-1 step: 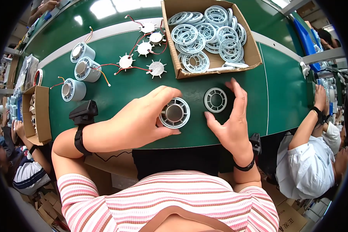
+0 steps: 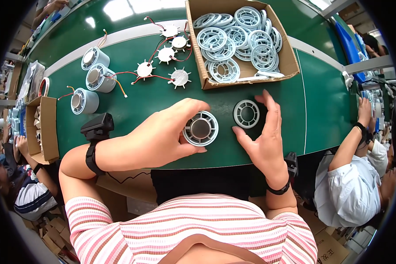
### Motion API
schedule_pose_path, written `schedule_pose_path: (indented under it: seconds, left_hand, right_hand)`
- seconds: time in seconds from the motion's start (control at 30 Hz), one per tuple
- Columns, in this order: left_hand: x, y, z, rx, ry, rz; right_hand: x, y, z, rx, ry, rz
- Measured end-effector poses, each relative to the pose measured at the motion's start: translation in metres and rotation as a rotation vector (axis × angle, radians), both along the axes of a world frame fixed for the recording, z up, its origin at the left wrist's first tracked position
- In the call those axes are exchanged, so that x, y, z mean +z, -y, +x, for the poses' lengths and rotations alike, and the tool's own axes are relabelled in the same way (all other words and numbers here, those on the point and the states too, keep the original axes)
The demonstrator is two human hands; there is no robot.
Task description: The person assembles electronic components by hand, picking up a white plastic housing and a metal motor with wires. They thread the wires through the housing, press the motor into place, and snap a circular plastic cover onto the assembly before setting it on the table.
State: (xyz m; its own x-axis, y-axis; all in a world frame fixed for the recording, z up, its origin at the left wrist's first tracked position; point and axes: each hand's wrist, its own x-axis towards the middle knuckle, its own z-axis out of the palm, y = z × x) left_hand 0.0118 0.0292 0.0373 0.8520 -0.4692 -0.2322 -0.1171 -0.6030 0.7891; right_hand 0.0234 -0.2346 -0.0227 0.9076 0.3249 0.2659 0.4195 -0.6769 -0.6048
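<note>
Head view, and I see my left hand (image 2: 163,134) at the centre of the frame, its grip closed around the side of a round pale grey plastic housing with a dull metal disc in its middle (image 2: 200,128), which sits on the green worktop (image 2: 132,99). My palm covers the housing's left wall, so I cannot tell how far the fingers wrap under it. Just right of it lies a pale grey spoked plastic ring (image 2: 247,113), flat on the worktop. My right hand (image 2: 263,138) curves around that ring with the grip released: the thumb points toward it from the lower left, the fingers arch past its right edge, and I cannot tell whether any fingertip touches it.

In the upper right of the frame an open brown cardboard box (image 2: 290,61) holds a heap of similar spoked rings; its far edge is cut off by the frame. Upper centre, several small white star-shaped parts with red wires (image 2: 162,61) lie spread out, and to the upper left stand three grey cylindrical housings (image 2: 92,77). A second cardboard box (image 2: 48,127) sits at the left edge, its contents hard to make out. At the right edge a person in a white shirt (image 2: 343,193) reaches onto the worktop.
</note>
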Motion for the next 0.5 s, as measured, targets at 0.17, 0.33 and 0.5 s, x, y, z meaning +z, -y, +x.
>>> schedule_pose_path:
  seconds: [0.17,0.33,0.5]
  left_hand:
    - [-0.017,0.004,0.002,0.100,-0.410,-0.402]
    - [-0.029,0.006,0.005,0.073,-0.482,-0.619]
    - [-0.022,0.003,0.014,0.021,-0.525,-0.570]
  right_hand:
    - [0.005,0.005,0.003,0.019,-0.148,0.183]
    - [0.029,-0.015,-0.010,0.261,-0.208,0.606]
    - [0.036,-0.032,-0.004,0.429,-0.121,0.396]
